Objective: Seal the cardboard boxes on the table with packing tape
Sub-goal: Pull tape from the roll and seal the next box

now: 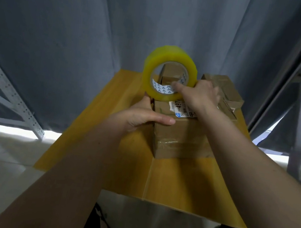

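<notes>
Box (179, 135): front taped, top unsealed. My left hand (145, 117) grips its corner; right hand (197, 95) grips tape roll (168, 73) above it.

The support surface is a yellow-orange table (133, 171) with a seam running front to back. Near its centre stands a cardboard box (179, 137), bearing a white label on top and clear tape on the near face. At 1 o'clock from this box, toward the far right corner, lies a cluster of smaller cardboard boxes (225, 93), stacked unevenly.
</notes>
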Demonstrator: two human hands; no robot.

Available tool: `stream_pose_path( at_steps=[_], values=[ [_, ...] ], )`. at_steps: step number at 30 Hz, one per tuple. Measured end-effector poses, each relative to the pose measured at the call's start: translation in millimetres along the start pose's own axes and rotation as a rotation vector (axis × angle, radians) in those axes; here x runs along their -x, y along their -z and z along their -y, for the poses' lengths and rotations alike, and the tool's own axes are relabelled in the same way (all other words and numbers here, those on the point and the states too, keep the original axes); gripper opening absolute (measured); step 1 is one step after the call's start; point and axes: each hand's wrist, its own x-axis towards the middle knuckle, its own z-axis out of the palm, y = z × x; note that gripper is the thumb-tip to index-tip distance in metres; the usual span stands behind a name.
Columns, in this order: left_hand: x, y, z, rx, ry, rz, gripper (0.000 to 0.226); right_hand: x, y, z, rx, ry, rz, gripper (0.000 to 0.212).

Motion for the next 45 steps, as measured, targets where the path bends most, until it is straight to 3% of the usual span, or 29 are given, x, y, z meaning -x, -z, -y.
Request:
stream_pose_path(
  at_steps=[7,16,27,33,37,41,45],
  values=[
    [0,0,1,0.031,0.030,-0.008,0.106,0,2,0,-0.027,-0.013,0.005,0.064],
    [-6,11,-14,-0.401,0.020,0.024,0.137,-3,13,-4,-0.090,-0.032,-0.008,0.062],
    [-8,13,-16,-0.429,0.072,0.045,0.136,-19,57,-43,-0.325,-0.164,-0.049,0.047],
    [-12,12,-45,-0.750,0.166,0.104,0.134,-14,47,-46,-0.429,-0.153,-0.052,0.017],
    [-15,-11,-59,-1.028,0.115,0.125,0.140,-13,45,-49,-0.471,-0.184,-0.008,0.020],
    [-16,-11,-61,-1.087,0.064,0.102,0.145,-11,42,-46,-0.415,-0.193,-0.021,0.024],
    [-11,3,-62,-1.004,0.047,0.120,0.139,-11,26,-32,-0.361,-0.151,0.032,0.045]
  ],
)
